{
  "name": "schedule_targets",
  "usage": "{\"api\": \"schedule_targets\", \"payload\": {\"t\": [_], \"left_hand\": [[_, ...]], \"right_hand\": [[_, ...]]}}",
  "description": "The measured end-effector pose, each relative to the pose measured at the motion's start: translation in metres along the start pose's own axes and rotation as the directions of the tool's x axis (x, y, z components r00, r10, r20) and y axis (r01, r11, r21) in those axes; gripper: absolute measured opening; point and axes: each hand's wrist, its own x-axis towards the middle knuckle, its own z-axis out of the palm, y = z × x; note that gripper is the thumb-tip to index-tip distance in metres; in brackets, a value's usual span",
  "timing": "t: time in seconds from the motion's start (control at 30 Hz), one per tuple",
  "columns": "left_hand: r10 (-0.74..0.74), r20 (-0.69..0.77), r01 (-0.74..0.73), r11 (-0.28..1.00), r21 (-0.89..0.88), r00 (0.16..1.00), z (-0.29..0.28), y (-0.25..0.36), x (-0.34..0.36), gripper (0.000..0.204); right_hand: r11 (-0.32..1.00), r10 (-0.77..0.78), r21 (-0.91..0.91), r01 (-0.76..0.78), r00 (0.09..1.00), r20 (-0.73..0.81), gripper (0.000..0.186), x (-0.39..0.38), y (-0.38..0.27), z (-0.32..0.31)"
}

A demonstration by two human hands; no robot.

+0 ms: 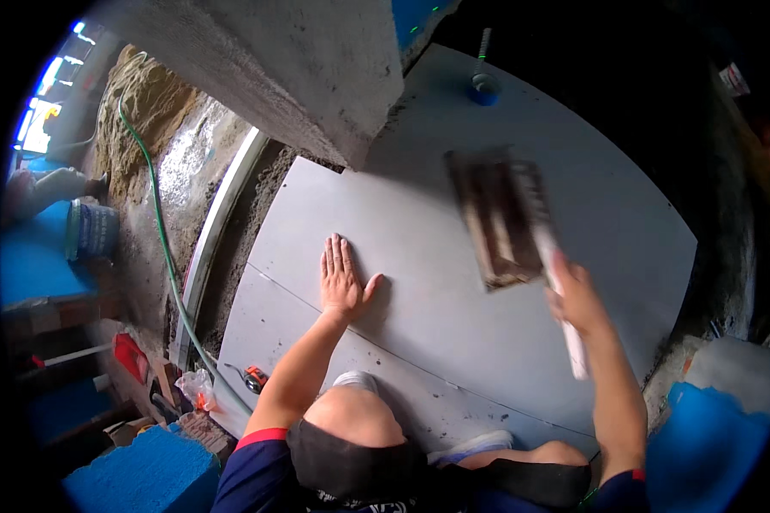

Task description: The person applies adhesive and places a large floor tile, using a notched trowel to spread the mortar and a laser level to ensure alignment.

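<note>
My left hand point(341, 279) lies flat on a large pale grey tile point(419, 291), its fingers together and stretched forward, the thumb out to the side. To the right, my right hand point(577, 299) is closed around the pale handle of a mallet point(498, 218). The mallet's brown, dirty head is smeared by motion over the tile, and whether it touches the surface cannot be made out. A thin joint line crosses the grey surface below my left hand, close to my knees. Near the tile's far edge stands a blue round fitting point(482, 89) with a ribbed rod.
A grey concrete block point(291, 68) overhangs the tile at the far left. Along the left side run a pale straight bar point(218, 231) and a green hose point(156, 201). An orange-and-black tape measure point(252, 378) lies by my left arm. A bucket point(92, 229) stands farther left.
</note>
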Motion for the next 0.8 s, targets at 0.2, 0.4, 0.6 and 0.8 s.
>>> {"api": "schedule_targets", "payload": {"t": [0.2,0.4,0.6,0.8], "left_hand": [[0.015,-0.017,-0.016,0.999,-0.039,1.000,0.007,0.014,0.002,0.099],[0.042,-0.026,-0.043,0.999,-0.024,0.999,0.012,0.006,-0.007,0.096],[0.040,-0.065,-0.041,0.999,-0.020,0.997,0.006,-0.010,-0.002,0.094],[0.097,-0.112,-0.102,0.994,-0.042,0.989,0.014,0.006,0.021,0.094]], "right_hand": [[0.978,-0.139,0.095,0.186,0.917,-0.373,0.057,-0.086,0.129,-0.013],[0.938,0.189,-0.289,-0.189,0.982,-0.028,0.065,0.012,0.050,0.052],[0.992,-0.119,0.019,0.126,0.968,-0.220,0.055,-0.120,0.099,-0.017],[0.853,-0.096,-0.516,0.082,0.995,-0.001,0.058,-0.031,0.127,0.071]]}}
